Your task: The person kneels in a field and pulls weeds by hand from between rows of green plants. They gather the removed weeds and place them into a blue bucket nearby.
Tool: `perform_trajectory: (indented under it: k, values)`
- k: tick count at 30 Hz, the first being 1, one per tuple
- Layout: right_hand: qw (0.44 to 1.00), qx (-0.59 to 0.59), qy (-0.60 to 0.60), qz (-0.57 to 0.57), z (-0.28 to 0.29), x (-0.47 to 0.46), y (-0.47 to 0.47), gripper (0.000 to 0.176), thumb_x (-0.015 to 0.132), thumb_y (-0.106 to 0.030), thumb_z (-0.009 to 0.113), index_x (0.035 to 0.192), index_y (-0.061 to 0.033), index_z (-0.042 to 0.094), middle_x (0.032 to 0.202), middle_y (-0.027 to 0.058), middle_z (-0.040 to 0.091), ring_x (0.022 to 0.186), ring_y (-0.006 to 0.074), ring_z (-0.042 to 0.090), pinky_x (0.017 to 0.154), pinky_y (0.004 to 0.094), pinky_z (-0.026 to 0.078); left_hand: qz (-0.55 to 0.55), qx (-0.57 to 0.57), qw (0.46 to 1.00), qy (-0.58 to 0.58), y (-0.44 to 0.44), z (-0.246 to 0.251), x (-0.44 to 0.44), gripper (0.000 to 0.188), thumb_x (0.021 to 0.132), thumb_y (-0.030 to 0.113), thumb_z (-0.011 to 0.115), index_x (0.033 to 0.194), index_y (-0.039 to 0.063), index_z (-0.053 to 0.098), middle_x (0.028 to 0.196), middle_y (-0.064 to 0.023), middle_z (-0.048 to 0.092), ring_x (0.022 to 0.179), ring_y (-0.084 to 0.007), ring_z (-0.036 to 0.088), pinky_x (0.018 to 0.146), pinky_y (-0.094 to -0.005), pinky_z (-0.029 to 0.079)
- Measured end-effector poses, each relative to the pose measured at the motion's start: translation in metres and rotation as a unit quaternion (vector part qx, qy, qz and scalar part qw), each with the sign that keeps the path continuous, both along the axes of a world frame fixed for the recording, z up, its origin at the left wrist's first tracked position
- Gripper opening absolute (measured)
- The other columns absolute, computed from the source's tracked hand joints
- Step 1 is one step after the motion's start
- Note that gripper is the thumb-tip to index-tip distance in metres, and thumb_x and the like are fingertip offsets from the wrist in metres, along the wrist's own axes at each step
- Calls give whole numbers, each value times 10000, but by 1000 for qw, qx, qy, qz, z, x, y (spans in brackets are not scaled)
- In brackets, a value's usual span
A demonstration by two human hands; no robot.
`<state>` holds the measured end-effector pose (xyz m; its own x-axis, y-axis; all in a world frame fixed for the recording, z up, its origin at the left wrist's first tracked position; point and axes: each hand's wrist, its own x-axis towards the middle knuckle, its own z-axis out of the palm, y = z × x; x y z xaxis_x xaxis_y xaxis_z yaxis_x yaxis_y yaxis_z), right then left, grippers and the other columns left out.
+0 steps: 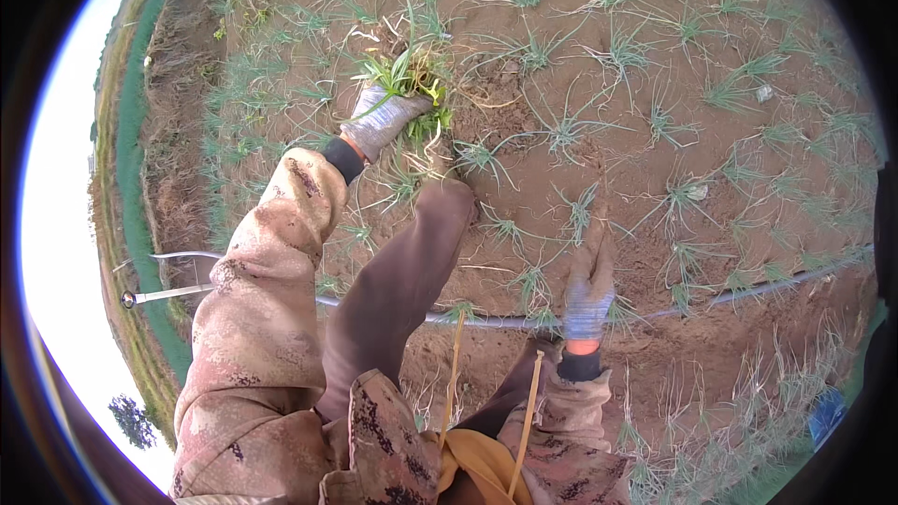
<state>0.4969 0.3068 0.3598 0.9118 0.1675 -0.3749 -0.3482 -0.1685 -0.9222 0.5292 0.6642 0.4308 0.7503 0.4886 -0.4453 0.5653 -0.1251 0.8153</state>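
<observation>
My left hand [384, 116], in a grey work glove, is closed around a bunch of uprooted green weeds [403, 77] with leaves and pale roots sticking out, left of centre. Low on the right, my right hand [589, 287] wears a soil-stained glove and reaches down to the brown soil among onion-like seedlings. Its fingers look stretched forward and blend with the earth, so whether they grip anything is unclear. A seedling [579, 212] stands just beyond its fingertips. More seedlings [565, 132] with thin blue-green leaves grow in rows ahead.
A pale irrigation hose [484, 321] crosses the bed under my legs and past my right hand. My bent knee [445, 200] rests near the seedlings. Drier, denser plants [729, 428] grow lower right, near a blue object [828, 415]. A green strip [132, 112] borders the field at left.
</observation>
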Motion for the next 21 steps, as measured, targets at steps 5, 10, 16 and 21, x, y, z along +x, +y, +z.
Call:
perform_trajectory:
  k: [5, 10, 16, 21]
  values:
    - [976, 130, 146, -92, 102, -19, -112, 503, 913, -111, 545, 1382, -26, 383, 692, 20, 531, 487, 87, 476, 425, 235, 388, -54, -144, 977, -146, -79, 118, -50, 341, 792, 103, 726, 1103, 22, 613, 979, -55, 672, 867, -141, 626, 755, -299, 515]
    - [933, 271, 176, -155, 204, -59, -240, 376, 860, -78, 599, 1191, 45, 470, 746, 78, 590, 585, 173, 595, 535, 281, 504, -180, -76, 979, -53, -208, 208, -113, 258, 794, 62, 671, 1039, 6, 614, 978, -89, 662, 871, -206, 642, 754, -354, 535]
    - [874, 471, 69, -98, 303, -140, -381, 494, 851, -117, 650, 1283, 10, 448, 1101, 47, 607, 959, 114, 583, 783, 262, 504, -321, -230, 916, -75, -468, 248, -160, 292, 765, 27, 657, 1055, 6, 627, 986, -88, 665, 877, -180, 633, 762, -309, 519]
    - [814, 536, 21, -223, 325, -176, -469, 496, 882, -56, 623, 1333, -7, 423, 1094, 71, 620, 924, 160, 629, 760, 260, 533, -438, -247, 858, -102, -629, 247, -159, 258, 779, 122, 693, 1008, 25, 624, 895, -51, 651, 768, -180, 631, 709, -306, 526]
